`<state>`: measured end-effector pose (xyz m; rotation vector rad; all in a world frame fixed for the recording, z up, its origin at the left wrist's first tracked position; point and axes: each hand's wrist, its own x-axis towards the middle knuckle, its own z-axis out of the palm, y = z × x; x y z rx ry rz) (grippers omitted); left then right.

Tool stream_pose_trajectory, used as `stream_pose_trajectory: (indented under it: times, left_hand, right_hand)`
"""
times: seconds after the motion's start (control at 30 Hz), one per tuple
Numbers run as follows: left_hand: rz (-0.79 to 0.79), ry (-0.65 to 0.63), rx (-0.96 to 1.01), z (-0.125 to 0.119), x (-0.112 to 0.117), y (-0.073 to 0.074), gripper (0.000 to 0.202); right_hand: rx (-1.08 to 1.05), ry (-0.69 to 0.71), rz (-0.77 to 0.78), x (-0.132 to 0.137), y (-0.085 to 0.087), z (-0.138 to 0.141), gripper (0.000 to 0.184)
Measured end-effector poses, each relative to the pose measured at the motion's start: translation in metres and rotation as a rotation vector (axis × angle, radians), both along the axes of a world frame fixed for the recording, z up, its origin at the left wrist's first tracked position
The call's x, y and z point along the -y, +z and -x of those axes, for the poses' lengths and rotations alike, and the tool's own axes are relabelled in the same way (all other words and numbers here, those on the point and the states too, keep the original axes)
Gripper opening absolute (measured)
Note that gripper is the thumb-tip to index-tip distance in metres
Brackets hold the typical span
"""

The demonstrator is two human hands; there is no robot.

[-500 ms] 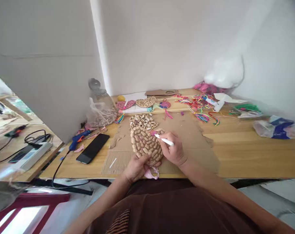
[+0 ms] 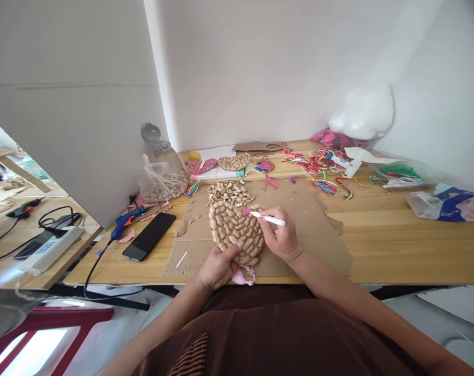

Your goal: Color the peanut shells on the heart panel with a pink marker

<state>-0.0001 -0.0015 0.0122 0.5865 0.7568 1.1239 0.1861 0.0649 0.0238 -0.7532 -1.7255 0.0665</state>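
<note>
At table's (image 2: 409,245) front edge: left hand (image 2: 218,267) clamps peanut piece (image 2: 237,228), right hand (image 2: 280,237) pinches pen (image 2: 274,220).
Left hand part-hidden underneath; tip contact unclear.

Dark brown garment (image 2: 284,334) is worn across the torso, cloth plain, lightly creased. Toward the left, a straight-edged panel (image 2: 190,357) is seen, striped in tan and near-black. Forearms (image 2: 338,289) and hands (image 2: 219,269) are seen uncovered.

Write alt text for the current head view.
A person's left hand holds a rounded tan peanut-covered piece; the right hand points a slim white pen at a pink patch by its far edge. Brown cardboard lies beneath, a flat black phone to the left.
</note>
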Motion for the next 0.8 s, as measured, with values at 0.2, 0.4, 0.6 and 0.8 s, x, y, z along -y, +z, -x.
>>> stream_pose_trajectory:
  times: [0.2,0.4,0.6,0.8]
  left_hand:
    - [-0.004,0.001,-0.004,0.0003,0.0000,-0.0008,0.056]
    - [-0.003,0.000,-0.005,-0.0002,0.0000,-0.0001,0.062]
    - [0.001,0.010,-0.022,-0.0012,0.0008,0.0015,0.068]
    - [0.005,0.016,-0.019,-0.0010,0.0014,-0.0002,0.062]
  right_hand:
    - [0.022,-0.002,-0.049,-0.0007,0.0001,0.0007,0.011]
    - [0.018,-0.027,-0.051,0.0003,0.0006,0.0010,0.011]
    - [0.016,0.012,-0.036,0.0011,-0.0004,0.0012,0.009]
    - [-0.026,-0.029,-0.006,0.0025,-0.0002,0.0012,0.008]
